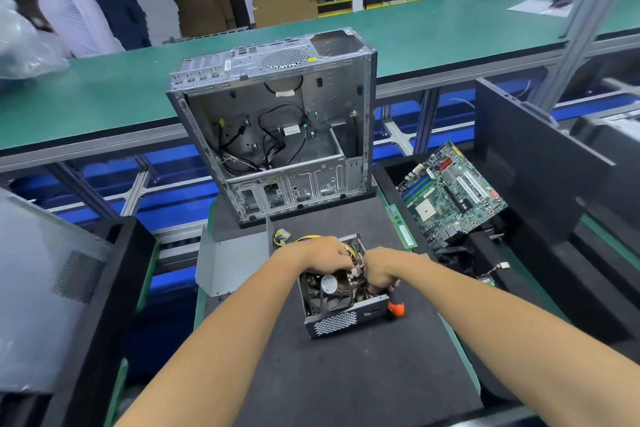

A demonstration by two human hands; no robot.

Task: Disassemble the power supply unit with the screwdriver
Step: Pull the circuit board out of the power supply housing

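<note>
The power supply unit (pixel 341 295) sits on the black bench (pixel 363 374) with its lid already off, fan and wiring bare, so the opening looks done and I'd judge the board and fan inside are what's left to free. Both arms reach in from below: the left hand (pixel 323 255) curls down into the cable bundle just beside the right hand (pixel 379 272), whose grip is wrapped round the orange-handled screwdriver (pixel 394 305), tip hidden inside the case.
</note>
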